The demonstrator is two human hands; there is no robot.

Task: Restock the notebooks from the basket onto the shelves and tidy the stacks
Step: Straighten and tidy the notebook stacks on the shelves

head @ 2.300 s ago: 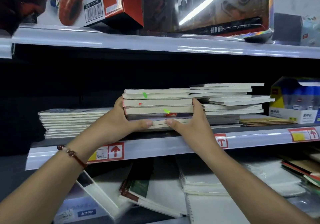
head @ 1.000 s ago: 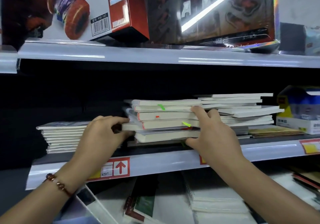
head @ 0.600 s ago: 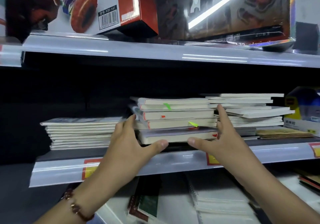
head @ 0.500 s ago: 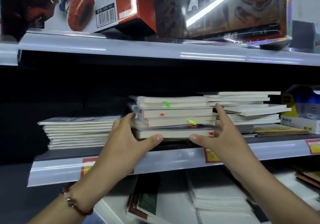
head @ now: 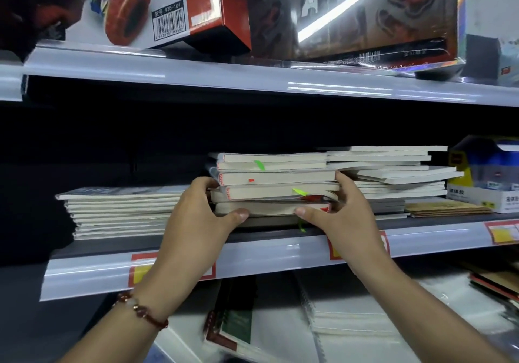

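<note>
A grey metal shop shelf [head: 280, 234] with a pale price rail carries three piles. The middle stack of cream-paged notebooks [head: 276, 182] sits at centre, clasped at its sides by the left hand [head: 196, 222] at 9 o'clock and the right hand [head: 345, 216] at 3. Red cardboard boxes [head: 219, 5] line the shelf at 12 o'clock.

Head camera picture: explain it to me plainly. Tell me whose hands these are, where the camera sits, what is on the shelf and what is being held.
No machine here: a person wears one camera on the head, looking forward and down at their own bare hands. The left hand, with a bead bracelet on its wrist, and the right hand clasp the two ends of the middle stack of notebooks on the middle shelf, thumbs on its front. Lower, flatter stacks sit to its left and right, with a blue and white box at far right. Red toy boxes stand on the shelf above; more notebooks lie below.
</note>
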